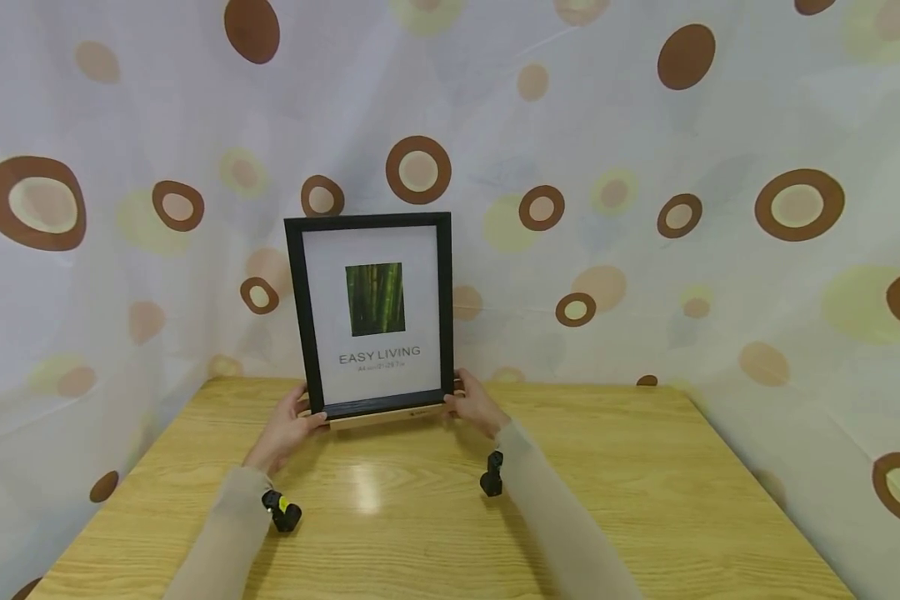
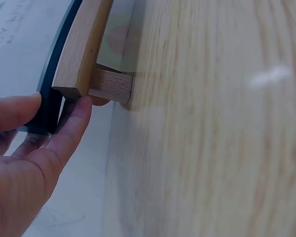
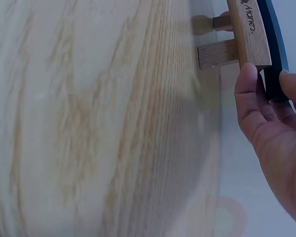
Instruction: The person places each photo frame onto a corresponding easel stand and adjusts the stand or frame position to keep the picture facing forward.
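A black picture frame (image 1: 378, 383) stands upright, leaning slightly back, with a green bamboo picture and the words "EASY LIVING" behind its front. Its bottom edge sits on the light ledge of a wooden tabletop easel (image 1: 386, 418). My left hand (image 1: 281, 429) grips the lower left corner, thumb on the front and fingers behind; in the left wrist view one fingertip is right at the end of the wooden ledge (image 2: 81, 49). At the lower right corner, my right hand (image 1: 476, 404) pinches the frame likewise, with a finger against the ledge (image 3: 251, 37), which bears dark lettering.
The easel's short wooden feet (image 2: 113, 85) meet the wood-grain table (image 1: 607, 500) near its back edge. Behind hangs a pale curtain (image 1: 600, 125) with brown and beige circles. Small black devices (image 1: 492, 475) are strapped at both wrists.
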`<state>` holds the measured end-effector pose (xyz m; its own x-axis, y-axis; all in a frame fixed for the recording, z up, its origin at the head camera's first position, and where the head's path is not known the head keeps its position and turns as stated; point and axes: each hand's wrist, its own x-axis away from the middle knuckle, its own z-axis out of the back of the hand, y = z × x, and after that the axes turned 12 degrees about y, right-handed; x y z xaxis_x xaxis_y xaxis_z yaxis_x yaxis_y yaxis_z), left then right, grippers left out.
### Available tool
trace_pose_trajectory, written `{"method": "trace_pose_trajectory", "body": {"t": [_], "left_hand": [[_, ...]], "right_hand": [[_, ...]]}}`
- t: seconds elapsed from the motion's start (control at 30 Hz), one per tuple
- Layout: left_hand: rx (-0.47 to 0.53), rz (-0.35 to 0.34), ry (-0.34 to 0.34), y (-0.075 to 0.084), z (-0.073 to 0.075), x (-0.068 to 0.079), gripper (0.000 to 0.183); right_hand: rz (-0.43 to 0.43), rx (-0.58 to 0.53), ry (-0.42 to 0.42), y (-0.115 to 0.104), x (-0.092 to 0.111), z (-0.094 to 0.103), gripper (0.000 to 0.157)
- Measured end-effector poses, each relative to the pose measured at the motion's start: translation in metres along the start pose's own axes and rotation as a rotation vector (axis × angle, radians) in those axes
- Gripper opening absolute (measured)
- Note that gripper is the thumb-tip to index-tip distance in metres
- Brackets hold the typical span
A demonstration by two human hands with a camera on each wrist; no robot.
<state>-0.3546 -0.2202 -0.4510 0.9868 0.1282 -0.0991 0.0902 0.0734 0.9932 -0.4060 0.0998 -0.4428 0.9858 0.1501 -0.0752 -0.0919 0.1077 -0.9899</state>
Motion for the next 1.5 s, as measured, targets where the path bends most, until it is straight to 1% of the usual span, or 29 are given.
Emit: {"method": "trace_pose_trajectory", "body": {"t": [0.17,0.23,0.37,0.53,0.63,0.77,0.83,0.93,1.0,1.1,1.2,1.4,1.5], "left_hand": [[0.003,0.015,0.008,0.001,-0.004,0.002,0.071],[0.012,0.010,-0.001,0.000,-0.005,0.002,0.071],[0.057,0.007,-0.017,0.000,-0.008,0.002,0.070],[0.069,-0.001,-0.025,-0.001,-0.012,0.001,0.070],[0.080,0.007,-0.030,-0.002,-0.015,0.002,0.071],[0.091,0.035,-0.041,-0.004,-0.019,0.003,0.072],[0.094,0.041,-0.051,-0.004,-0.020,0.002,0.072],[0.107,0.040,-0.067,-0.003,-0.022,0.001,0.070],[0.120,0.038,-0.079,-0.003,-0.024,0.000,0.069],[0.112,0.025,-0.092,-0.003,-0.027,0.000,0.068],[0.111,0.017,-0.093,-0.004,-0.030,0.000,0.069],[0.145,0.020,-0.117,-0.003,-0.040,-0.002,0.067],[0.142,0.016,-0.129,-0.003,-0.044,-0.002,0.067]], "right_hand": [[0.019,0.006,-0.026,0.003,0.006,0.007,0.040],[0.029,0.003,-0.033,0.005,0.007,0.011,0.041],[0.052,-0.003,-0.040,0.010,0.009,0.019,0.043],[0.086,0.056,-0.024,0.015,0.011,0.028,0.046],[0.100,0.097,-0.019,0.018,0.014,0.035,0.048],[0.104,0.065,-0.051,0.018,0.019,0.045,0.047],[0.090,0.015,-0.077,0.015,0.023,0.049,0.046],[0.075,-0.029,-0.102,0.007,0.029,0.052,0.046],[0.056,-0.043,-0.095,0.006,0.030,0.054,0.049],[0.034,-0.054,-0.067,0.013,0.025,0.057,0.053],[0.036,-0.055,-0.043,0.022,0.021,0.062,0.054],[0.049,-0.046,-0.062,0.022,0.026,0.072,0.048],[0.050,-0.044,-0.079,0.021,0.029,0.077,0.049]]}}
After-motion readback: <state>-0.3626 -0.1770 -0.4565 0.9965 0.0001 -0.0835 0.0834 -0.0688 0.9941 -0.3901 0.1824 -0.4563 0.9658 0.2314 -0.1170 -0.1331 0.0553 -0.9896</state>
